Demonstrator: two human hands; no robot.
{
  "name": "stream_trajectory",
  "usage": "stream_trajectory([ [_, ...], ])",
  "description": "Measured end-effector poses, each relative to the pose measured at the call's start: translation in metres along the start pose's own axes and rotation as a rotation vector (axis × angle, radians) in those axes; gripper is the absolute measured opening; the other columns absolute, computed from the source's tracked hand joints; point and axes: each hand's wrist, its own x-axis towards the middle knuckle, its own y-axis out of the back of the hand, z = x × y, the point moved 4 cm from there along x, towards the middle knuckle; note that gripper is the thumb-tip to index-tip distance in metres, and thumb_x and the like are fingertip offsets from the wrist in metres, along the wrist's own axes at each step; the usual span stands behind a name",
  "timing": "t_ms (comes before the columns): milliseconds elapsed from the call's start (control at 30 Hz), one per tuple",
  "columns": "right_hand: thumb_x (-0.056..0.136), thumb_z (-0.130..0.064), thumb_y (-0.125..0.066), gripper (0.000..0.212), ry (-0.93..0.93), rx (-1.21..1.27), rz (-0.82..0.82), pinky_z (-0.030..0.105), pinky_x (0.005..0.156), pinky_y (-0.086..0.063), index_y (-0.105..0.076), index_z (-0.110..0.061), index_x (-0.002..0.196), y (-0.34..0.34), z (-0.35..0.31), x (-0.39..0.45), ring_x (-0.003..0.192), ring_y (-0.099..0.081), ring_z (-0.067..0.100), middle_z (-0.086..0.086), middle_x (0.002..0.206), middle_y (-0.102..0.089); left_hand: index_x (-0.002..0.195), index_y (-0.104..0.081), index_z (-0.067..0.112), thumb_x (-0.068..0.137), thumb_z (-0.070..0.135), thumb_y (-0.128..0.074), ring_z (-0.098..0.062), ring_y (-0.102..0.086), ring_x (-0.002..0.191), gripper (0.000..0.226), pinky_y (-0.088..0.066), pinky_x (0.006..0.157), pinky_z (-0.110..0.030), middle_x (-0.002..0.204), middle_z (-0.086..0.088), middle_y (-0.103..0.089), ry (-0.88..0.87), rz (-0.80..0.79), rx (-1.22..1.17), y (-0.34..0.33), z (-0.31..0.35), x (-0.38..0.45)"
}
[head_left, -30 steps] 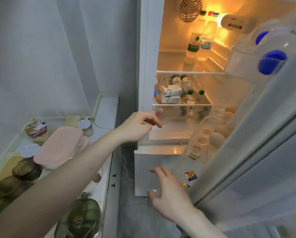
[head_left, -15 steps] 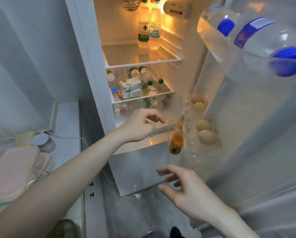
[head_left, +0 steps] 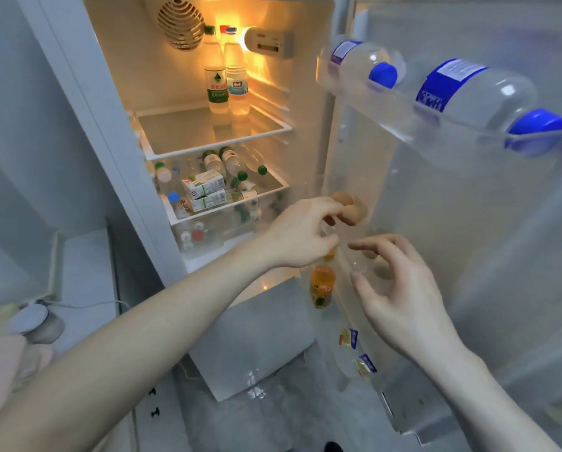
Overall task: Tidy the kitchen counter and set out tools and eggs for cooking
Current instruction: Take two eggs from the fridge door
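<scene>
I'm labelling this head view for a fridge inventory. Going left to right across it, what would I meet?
Grey round lid on the counter → green-and-white cartons on the lower shelf → left hand at the brown eggs → right hand → blue-capped bottles in the door rack.

**Open fridge, door swung right, counter to the left**

The fridge (head_left: pixel 208 125) stands open in the middle, its door (head_left: pixel 468 223) swung out to the right. On the top shelf (head_left: pixel 208 132), two bottles (head_left: pixel 226 76) stand upright side by side at the back. On the shelf below, cartons (head_left: pixel 204 190) are stacked in front of bottles lying down. In the door's top rack, two big bottles (head_left: pixel 436 86) lie on their sides. Lower in the door sit eggs (head_left: pixel 351 210); the left hand (head_left: pixel 302 236) touches one, and the right hand (head_left: pixel 400 288) hovers just below and right of it. Between the hands, lower down, a small bottle (head_left: pixel 322 285) stands in the door. The counter (head_left: pixel 84 272) lies left of the fridge.
</scene>
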Motion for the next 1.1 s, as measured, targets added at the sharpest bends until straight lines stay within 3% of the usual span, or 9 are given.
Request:
stream_trajectory([
  [100,0.084,-0.016,-0.068,0.049,-0.094,-0.081,-0.029,0.037,0.096,-0.046,-0.051,-0.038,0.124,0.002,0.017,-0.002,0.110,-0.052,0.013,-0.015,0.120,-0.049,0.115,-0.071,0.026,0.081,0.022,-0.064,-0.011,-0.060,0.097,0.036,-0.052,0.088,-0.035,0.106,0.012,-0.065,-0.079,-0.092,0.093,-0.021,0.014,0.019],
  [200,0.084,-0.014,-0.067,0.054,-0.152,-0.133,-0.072,0.034,0.099,-0.041,-0.045,-0.032,0.130,0.003,0.035,-0.003,0.115,-0.048,0.017,-0.014,0.123,-0.044,0.119,-0.070,0.027,0.083,0.028,-0.064,-0.012,-0.057,0.099,0.036,-0.051,0.088,-0.036,0.110,0.009,-0.065,-0.091,-0.171,0.165,-0.040,0.021,0.034],
  [333,0.090,-0.023,-0.067,0.052,-0.269,-0.074,-0.075,0.033,0.104,-0.037,-0.042,-0.027,0.136,0.009,0.053,0.001,0.124,-0.046,0.020,-0.008,0.127,-0.042,0.116,-0.072,0.026,0.090,0.041,-0.065,-0.014,-0.053,0.092,0.031,-0.049,0.079,-0.035,0.095,0.008,-0.058,-0.110,-0.217,0.211,-0.054,0.031,0.047],
  [467,0.090,-0.015,-0.066,0.051,-0.330,-0.042,-0.062,0.036,0.104,-0.040,-0.044,-0.026,0.135,0.017,0.068,0.009,0.124,-0.048,0.022,-0.007,0.122,-0.043,0.118,-0.071,0.027,0.092,0.043,-0.061,-0.022,-0.061,0.102,0.033,-0.046,0.074,-0.032,0.106,0.002,-0.069,-0.120,-0.239,0.278,-0.064,0.041,0.059],
  [567,0.089,-0.014,-0.065,0.052,-0.362,-0.068,-0.074,0.038,0.107,-0.040,-0.045,-0.024,0.136,0.020,0.077,0.013,0.126,-0.049,0.026,0.002,0.130,-0.049,0.123,-0.068,0.030,0.090,0.044,-0.061,-0.024,-0.062,0.105,0.036,-0.043,0.072,-0.032,0.113,0.000,-0.070,-0.115,-0.265,0.328,-0.069,0.046,0.068],
  [767,0.088,-0.015,-0.066,0.051,-0.358,-0.113,-0.058,0.040,0.105,-0.042,-0.046,-0.023,0.134,0.022,0.085,0.013,0.125,-0.048,0.028,0.003,0.132,-0.052,0.116,-0.069,0.028,0.083,0.040,-0.072,-0.025,-0.067,0.092,0.035,-0.049,0.067,-0.032,0.098,0.000,-0.072,-0.124,-0.341,0.440,-0.079,0.057,0.080],
  [967,0.088,-0.016,-0.067,0.053,-0.350,-0.146,-0.083,0.039,0.102,-0.041,-0.045,-0.023,0.136,0.022,0.090,0.014,0.127,-0.047,0.029,0.004,0.134,-0.053,0.119,-0.066,0.029,0.085,0.029,-0.070,-0.024,-0.065,0.095,0.034,-0.042,0.065,-0.029,0.102,0.000,-0.071,-0.113,-0.248,0.368,-0.073,0.050,0.076],
  [1100,0.092,-0.018,-0.064,0.053,-0.344,-0.256,-0.143,0.038,0.103,-0.037,-0.044,-0.020,0.140,0.020,0.091,0.017,0.125,-0.042,0.032,0.006,0.137,-0.052,0.124,-0.062,0.035,0.084,0.036,-0.074,-0.016,-0.064,0.096,0.042,-0.050,0.079,-0.031,0.101,0.012,-0.067,0.001,-0.099,0.160,-0.049,0.030,0.059],
])
